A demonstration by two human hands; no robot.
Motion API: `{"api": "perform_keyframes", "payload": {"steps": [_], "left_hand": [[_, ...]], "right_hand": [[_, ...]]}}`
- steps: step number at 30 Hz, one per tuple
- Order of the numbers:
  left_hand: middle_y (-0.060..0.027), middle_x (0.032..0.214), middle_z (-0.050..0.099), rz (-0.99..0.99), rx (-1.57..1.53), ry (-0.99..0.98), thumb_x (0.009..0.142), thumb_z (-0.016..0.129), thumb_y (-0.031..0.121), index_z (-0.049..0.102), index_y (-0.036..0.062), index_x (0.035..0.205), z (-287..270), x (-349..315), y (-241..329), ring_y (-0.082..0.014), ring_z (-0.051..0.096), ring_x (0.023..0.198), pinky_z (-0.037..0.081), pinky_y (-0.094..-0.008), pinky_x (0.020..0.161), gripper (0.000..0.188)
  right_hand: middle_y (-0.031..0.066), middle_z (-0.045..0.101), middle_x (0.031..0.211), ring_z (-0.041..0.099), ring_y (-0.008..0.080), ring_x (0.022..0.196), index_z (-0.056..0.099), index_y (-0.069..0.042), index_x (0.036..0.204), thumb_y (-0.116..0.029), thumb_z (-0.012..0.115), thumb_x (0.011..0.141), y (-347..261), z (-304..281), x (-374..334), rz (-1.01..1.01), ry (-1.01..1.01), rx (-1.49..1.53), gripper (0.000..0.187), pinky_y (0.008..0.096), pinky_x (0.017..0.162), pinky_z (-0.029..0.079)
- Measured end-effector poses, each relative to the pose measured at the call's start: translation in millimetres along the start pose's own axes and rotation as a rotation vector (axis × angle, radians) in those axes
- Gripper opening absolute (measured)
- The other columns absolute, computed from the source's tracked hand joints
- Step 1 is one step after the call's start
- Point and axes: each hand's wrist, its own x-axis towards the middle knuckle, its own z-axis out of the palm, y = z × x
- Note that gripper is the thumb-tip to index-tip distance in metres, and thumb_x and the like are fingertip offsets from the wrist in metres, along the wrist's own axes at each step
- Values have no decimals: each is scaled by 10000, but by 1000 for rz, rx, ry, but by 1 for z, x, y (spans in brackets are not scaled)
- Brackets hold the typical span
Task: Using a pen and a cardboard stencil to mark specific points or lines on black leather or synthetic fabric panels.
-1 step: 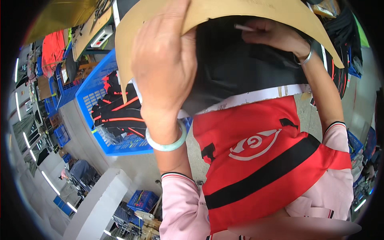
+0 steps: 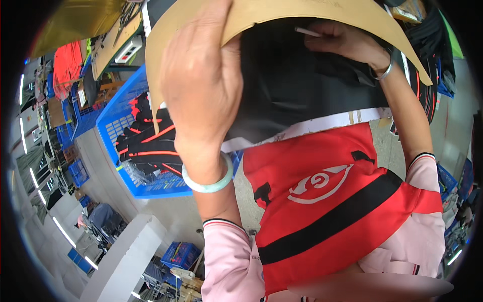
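Observation:
A curved tan card pattern (image 2: 322, 9) lies across black material (image 2: 292, 85) on a work table with a pale edge (image 2: 322, 122). My left hand (image 2: 198, 85) rests flat on the left part of the card, fingers stretched forward and thumb at its inner curve. A pale green bangle (image 2: 209, 187) circles that wrist. Over the black material, just inside the card's curve, my right hand (image 2: 344, 44) is closed on a thin white stick (image 2: 308, 32), whose tip points left. Its fingertips are partly in shadow.
Left of the table stands a blue plastic basket (image 2: 113, 151) with black and orange garment pieces (image 2: 151, 148). A power strip (image 2: 129, 50) and scissors (image 2: 128, 17) are on the far-left table. A white pillar (image 2: 121, 256) rises at lower left. Dark clothing (image 2: 430, 43) hangs at right.
My left hand has shifted slightly left and down on the card. The right hand and white stick have hardly moved.

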Motion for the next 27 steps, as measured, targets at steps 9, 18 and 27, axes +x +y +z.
{"api": "perform_keyframes", "payload": {"steps": [9,18,27], "left_hand": [[-148,1235,700,10,54,56,896,642,13,649,72,1329,9,0,-14,-365,655,1148,487,-433,1002,437],[-108,1481,549,-59,94,-113,827,567,-40,564,148,1457,59,-42,-6,-352,481,1386,327,-526,1152,657],[-111,1430,583,-36,125,-44,821,566,-42,587,132,1425,72,-48,-4,-342,525,1328,363,-487,1122,629]], "right_hand": [[107,752,968,717,234,925,715,-70,1170,-211,696,943,-9,-27,2,-78,330,-614,269,322,861,548],[161,694,1124,680,378,923,706,-62,1135,-168,684,823,15,20,-36,-241,310,-464,330,430,811,561],[43,653,1013,662,246,803,719,-139,1049,-73,771,663,-5,54,-49,-579,424,-625,395,356,695,534]]}}
